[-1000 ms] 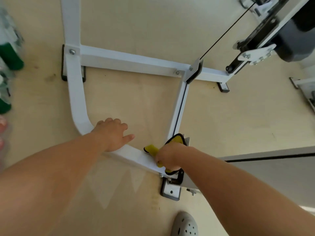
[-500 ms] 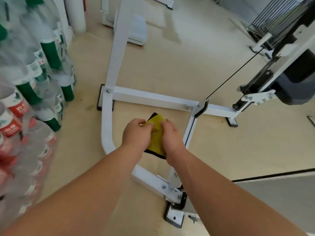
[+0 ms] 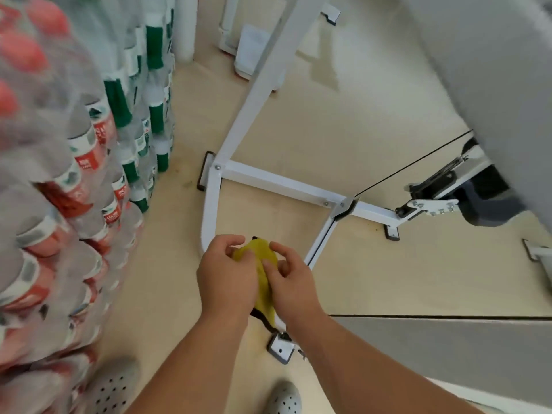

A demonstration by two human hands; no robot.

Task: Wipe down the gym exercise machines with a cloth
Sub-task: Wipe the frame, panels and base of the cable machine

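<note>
Head view, looking down: we see both hands brought together in front of the body, above the floor [image 3: 343, 135]. The left hand [image 3: 227, 276] and the right hand [image 3: 291, 282] each curl their fingers onto a bunched yellow cloth [image 3: 259, 253], which sits between the two palms. A black-edged corner of the cloth hangs below the hands, just above a grey foot plate [image 3: 280, 350] of the machine. We cannot tell whether the cloth touches the metal at this point.

The white machine frame [image 3: 286, 186] lies beyond and beneath the hands: a cross bar runs from a bolted left corner to a bracket on the right, and a tall tilted post rises from that left corner toward the top edge. A thin black cable [image 3: 413, 162] runs up to the right from the bracket. A large grey panel [image 3: 493, 70] fills the upper right, blurred.

Stacked water bottles [image 3: 89, 150] with red and green labels stand along the left side. Two grey perforated clogs [image 3: 283, 398] appear at the bottom edge.
</note>
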